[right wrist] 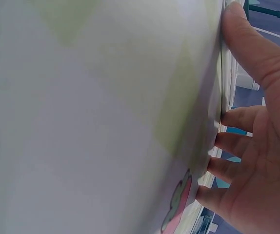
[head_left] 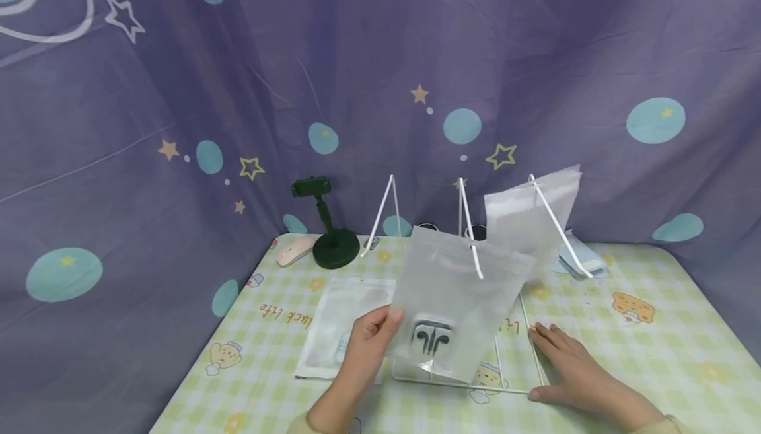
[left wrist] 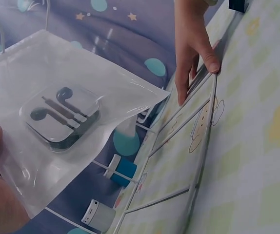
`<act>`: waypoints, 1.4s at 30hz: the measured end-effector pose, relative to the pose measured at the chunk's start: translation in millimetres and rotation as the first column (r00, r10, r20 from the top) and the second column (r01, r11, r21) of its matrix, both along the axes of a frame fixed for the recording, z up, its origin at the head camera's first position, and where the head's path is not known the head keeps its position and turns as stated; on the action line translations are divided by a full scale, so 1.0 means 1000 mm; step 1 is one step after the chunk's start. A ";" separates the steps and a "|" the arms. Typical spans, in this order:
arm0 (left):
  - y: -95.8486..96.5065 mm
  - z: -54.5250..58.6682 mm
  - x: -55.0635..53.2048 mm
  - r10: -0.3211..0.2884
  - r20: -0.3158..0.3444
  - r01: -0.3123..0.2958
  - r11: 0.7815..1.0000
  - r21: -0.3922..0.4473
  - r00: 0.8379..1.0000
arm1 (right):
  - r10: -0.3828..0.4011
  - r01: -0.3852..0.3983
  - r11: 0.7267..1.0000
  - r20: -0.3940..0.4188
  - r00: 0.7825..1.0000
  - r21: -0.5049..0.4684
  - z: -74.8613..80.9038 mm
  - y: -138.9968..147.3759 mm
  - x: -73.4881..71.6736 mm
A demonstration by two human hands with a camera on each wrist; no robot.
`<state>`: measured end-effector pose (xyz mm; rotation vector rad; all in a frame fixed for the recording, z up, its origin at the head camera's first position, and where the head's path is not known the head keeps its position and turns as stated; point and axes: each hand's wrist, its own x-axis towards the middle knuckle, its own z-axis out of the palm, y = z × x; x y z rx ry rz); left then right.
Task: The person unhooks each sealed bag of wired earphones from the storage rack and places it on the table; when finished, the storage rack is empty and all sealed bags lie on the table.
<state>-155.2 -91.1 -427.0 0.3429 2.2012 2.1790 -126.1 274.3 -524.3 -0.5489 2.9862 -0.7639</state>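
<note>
Left hand (head_left: 365,341): frosted translucent plastic pouch with boxed earphones (head_left: 454,308) is pinched above white wire display rack (head_left: 475,252) | Right hand (head_left: 567,368): pressed flat on rack base | Risk: pouch may be snagged or missed on prong.

Rear of table (head_left: 684,289) blocked by white wire rack (head_left: 470,236), hung bag (head_left: 535,216), green phone stand (head_left: 329,236); right side left open.

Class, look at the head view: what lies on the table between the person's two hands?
The white wire rack's base; the frosted earphone bag, gripped by the left hand, hangs over it. The right hand presses the rack.
</note>
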 end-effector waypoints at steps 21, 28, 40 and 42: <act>-0.009 0.001 0.022 -0.060 0.024 0.058 0.997 0.057 0.998 | 0.025 -0.026 1.000 -0.039 0.999 -0.016 0.009 -0.005 0.004; -0.011 -0.001 0.024 -0.115 -0.038 0.118 0.990 0.077 0.993 | 0.027 -0.027 1.000 -0.016 1.000 -0.012 0.011 -0.004 0.003; -0.020 0.000 0.024 -0.190 -0.060 0.196 0.971 0.134 0.980 | 0.022 -0.022 1.000 -0.004 1.000 -0.001 0.010 -0.003 0.004; -0.023 0.000 0.023 -0.207 -0.071 0.216 0.966 0.143 0.976 | 0.024 -0.024 1.000 -0.011 1.000 0.004 0.010 -0.003 0.004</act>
